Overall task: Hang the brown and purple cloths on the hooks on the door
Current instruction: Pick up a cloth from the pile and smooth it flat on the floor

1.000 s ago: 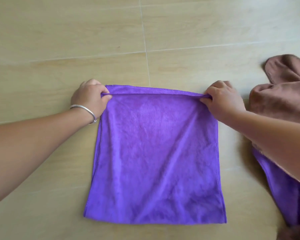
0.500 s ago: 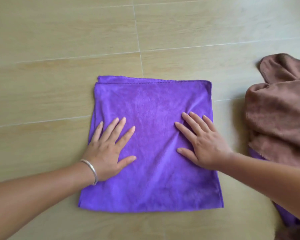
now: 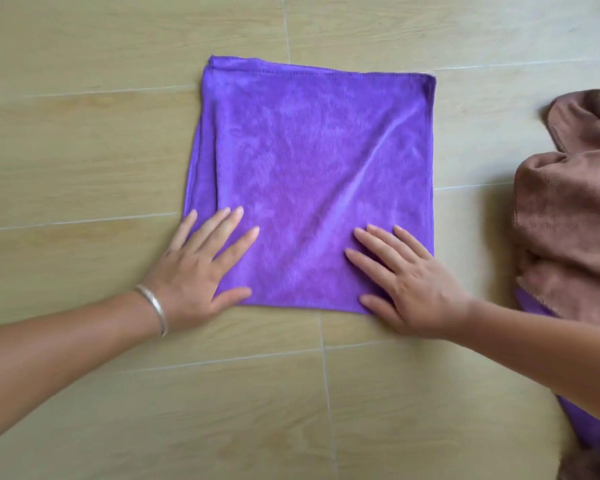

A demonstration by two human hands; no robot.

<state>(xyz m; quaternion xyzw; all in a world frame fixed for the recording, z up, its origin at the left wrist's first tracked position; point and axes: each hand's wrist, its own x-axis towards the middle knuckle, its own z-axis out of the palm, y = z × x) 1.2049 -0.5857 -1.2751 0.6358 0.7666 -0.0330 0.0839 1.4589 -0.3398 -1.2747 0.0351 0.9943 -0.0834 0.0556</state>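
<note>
My left hand (image 3: 194, 271) and right hand (image 3: 409, 285) lie flat, fingers straight and spread, pressing the near corners of the folded square purple microfibre cloth (image 3: 312, 161) onto the pale tiled floor (image 3: 84, 150); I grip nothing. I judge this keeps the fold smooth. Well to the right of my right hand lies the crumpled brown microfibre cloth (image 3: 568, 209), over a second purple cloth (image 3: 582, 420). That makes two purple, one brown; no hooks or door in view.
</note>
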